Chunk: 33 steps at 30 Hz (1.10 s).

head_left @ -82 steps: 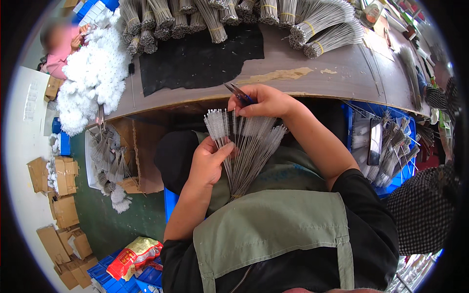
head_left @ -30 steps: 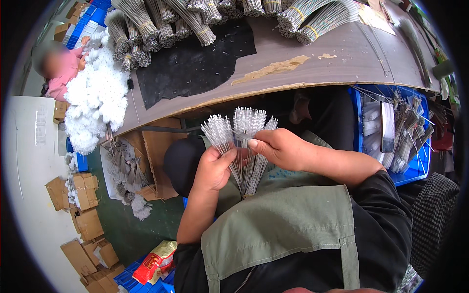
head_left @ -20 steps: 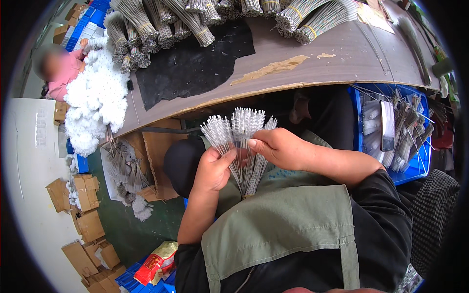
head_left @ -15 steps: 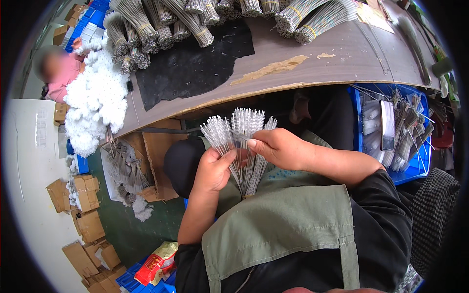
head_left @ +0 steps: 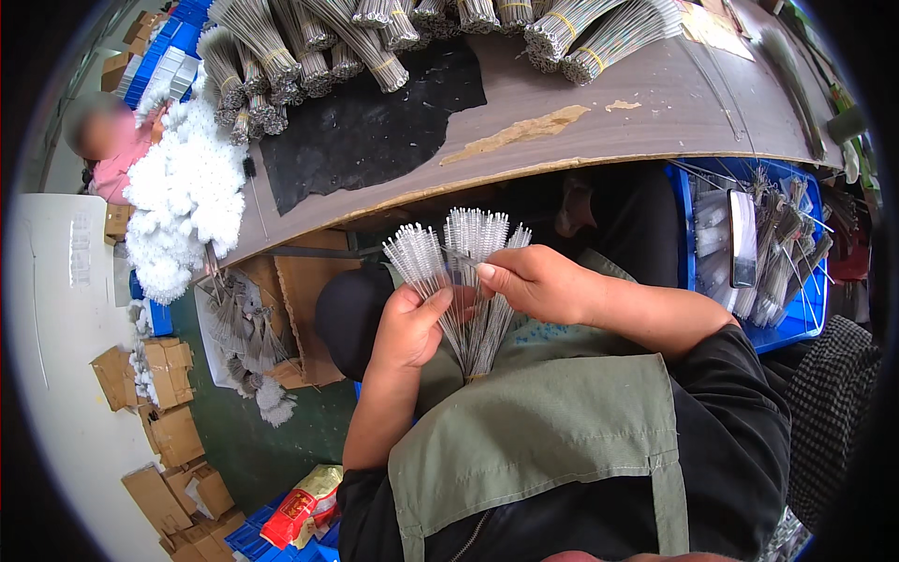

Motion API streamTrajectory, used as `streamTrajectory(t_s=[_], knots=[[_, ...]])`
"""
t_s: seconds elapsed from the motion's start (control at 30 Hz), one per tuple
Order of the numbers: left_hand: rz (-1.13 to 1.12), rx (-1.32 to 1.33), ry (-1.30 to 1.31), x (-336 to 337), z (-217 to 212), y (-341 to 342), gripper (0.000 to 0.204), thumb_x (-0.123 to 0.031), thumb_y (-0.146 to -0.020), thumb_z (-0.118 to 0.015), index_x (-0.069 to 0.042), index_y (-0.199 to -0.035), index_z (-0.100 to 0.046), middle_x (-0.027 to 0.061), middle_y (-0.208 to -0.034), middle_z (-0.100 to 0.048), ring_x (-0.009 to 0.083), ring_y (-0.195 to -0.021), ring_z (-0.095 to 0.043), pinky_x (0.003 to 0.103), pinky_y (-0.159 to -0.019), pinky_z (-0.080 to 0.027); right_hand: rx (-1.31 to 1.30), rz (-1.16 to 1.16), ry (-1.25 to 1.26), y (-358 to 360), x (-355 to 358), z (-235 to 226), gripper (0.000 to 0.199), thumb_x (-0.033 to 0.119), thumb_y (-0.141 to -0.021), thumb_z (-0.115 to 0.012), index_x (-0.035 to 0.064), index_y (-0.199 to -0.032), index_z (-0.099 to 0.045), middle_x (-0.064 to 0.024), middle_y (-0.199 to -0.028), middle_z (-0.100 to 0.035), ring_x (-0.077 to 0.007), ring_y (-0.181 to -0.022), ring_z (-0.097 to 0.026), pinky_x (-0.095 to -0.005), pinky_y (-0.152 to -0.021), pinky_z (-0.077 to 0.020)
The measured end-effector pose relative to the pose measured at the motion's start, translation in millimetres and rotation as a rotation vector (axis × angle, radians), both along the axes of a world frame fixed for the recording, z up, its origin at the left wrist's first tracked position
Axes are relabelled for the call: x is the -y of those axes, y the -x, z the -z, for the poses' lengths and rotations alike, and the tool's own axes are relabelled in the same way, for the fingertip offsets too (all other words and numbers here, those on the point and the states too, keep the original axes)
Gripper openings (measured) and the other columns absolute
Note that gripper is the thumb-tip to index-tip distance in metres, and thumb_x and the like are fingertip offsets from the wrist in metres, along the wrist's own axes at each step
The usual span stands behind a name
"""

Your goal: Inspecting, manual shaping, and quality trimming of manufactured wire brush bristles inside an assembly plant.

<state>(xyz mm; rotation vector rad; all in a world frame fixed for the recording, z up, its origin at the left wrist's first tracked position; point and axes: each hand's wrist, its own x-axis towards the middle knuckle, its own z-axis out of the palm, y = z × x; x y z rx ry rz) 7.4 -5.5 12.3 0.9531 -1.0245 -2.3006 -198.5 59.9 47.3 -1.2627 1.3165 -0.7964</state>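
Note:
A fanned bundle of thin wire brushes [head_left: 482, 332] with white bristle tips stands over my lap. The tips spread into two groups, and a band gathers the wire stems at the bottom. My left hand [head_left: 412, 323] is closed round the left side of the bundle, thumb across the stems. From the right, my right hand [head_left: 538, 281] pinches a thin wire brush [head_left: 459, 258] that lies slantwise across the gap between the groups. The far fingers of both hands are partly hidden behind the stems.
Banded bundles of wire stems [head_left: 375, 61] lie along the table's [head_left: 524, 103] far side, near a black sheet [head_left: 375, 122]. White fluffy brushes [head_left: 187, 187] are piled at left, with a co-worker in pink [head_left: 122, 164] beyond. A blue crate [head_left: 805, 318] with brushes and a phone [head_left: 743, 239] stands at right.
My hands and the bundle are almost unchanged. The co-worker's arm at the far left has shifted slightly, and the whole view has moved a little.

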Motion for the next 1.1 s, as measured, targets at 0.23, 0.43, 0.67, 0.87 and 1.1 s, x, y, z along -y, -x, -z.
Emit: streamTrajectory(t_s=[0.23, 0.43, 0.67, 0.87, 1.1], knots=[[0.026, -0.013, 0.043, 0.8, 0.7, 0.5, 0.022, -0.011, -0.088, -0.055, 0.004, -0.105, -0.057, 0.0147, -0.098, -0.064, 0.0213, -0.086, -0.062, 0.034, -0.074, -0.049, -0.021, -0.013, 0.005, -0.3, 2.3, -1.8, 0.04, 0.032, -0.095, -0.043, -0.0015, -0.085, -0.06, -0.02, -0.077, -0.061, -0.0343, -0.074, -0.061, -0.0383, -0.069, -0.0468], [-0.005, 0.015, 0.022, -0.2, 0.7, 1.1, 0.022, -0.01, -0.088, -0.055, 0.004, -0.106, -0.056, 0.0141, -0.097, -0.064, 0.0208, -0.085, -0.062, 0.033, -0.073, -0.049, -0.027, -0.01, -0.007, -0.2, 2.1, -2.0, 0.039, 0.032, -0.095, -0.043, -0.0015, -0.083, -0.06, -0.0202, -0.076, -0.061, -0.0348, -0.074, -0.061, -0.0383, -0.069, -0.0467], [0.003, 0.028, 0.032, 0.9, -0.9, 1.9, 0.022, -0.009, -0.088, -0.054, 0.003, -0.106, -0.055, 0.0134, -0.096, -0.064, 0.0207, -0.085, -0.062, 0.033, -0.073, -0.049, -0.036, -0.004, -0.017, -0.1, 2.7, -0.9, 0.037, 0.031, -0.094, -0.045, -0.0016, -0.083, -0.06, -0.0215, -0.078, -0.062, -0.0361, -0.076, -0.061, -0.0388, -0.069, -0.0467], [-0.025, -0.002, -0.009, -0.5, 0.8, -0.2, 0.018, -0.009, -0.089, -0.055, 0.0, -0.104, -0.055, 0.0139, -0.095, -0.064, 0.0213, -0.085, -0.062, 0.036, -0.076, -0.05, 0.122, 0.048, 0.146, 12.4, 12.8, 1.3, 0.035, 0.03, -0.095, -0.045, 0.0005, -0.081, -0.057, -0.0086, -0.064, -0.055, -0.0196, -0.061, -0.056, -0.0346, -0.06, -0.0451], [0.025, 0.038, 0.0, 0.6, 4.4, -1.7, 0.017, -0.011, -0.088, -0.056, -0.003, -0.103, -0.055, 0.0146, -0.098, -0.063, 0.0246, -0.089, -0.061, 0.042, -0.078, -0.05, -0.023, -0.068, 0.602, 21.3, 89.0, 6.5, 0.046, 0.042, -0.08, -0.065, 0.0022, -0.095, -0.047, -0.0056, -0.077, -0.048, -0.0147, -0.07, -0.046, -0.0288, -0.064, -0.041]])
